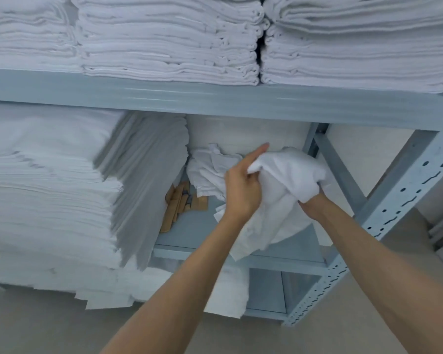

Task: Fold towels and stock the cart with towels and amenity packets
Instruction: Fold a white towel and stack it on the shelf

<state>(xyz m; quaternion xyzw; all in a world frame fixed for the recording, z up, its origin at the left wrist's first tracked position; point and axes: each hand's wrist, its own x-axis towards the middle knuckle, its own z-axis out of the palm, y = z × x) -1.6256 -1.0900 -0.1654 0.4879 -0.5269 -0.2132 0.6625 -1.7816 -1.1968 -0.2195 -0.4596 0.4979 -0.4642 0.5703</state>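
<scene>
Right now both hands are bunched into one loose white towel (287, 180), lifted in front of the middle shelf (241, 256) of a grey-blue metal rack (394, 200). The left hand (243, 185) grips its upper edge, fingers curled in; the right hand (311, 200) clutches it from below, mostly hidden by cloth. Behind them lies another crumpled towel (207, 172), and just beside it a heap of brown amenity packets (182, 205). A tall stack of folded linen (62, 187) fills the shelf's left part, with more folded stacks (169, 39) above.
</scene>
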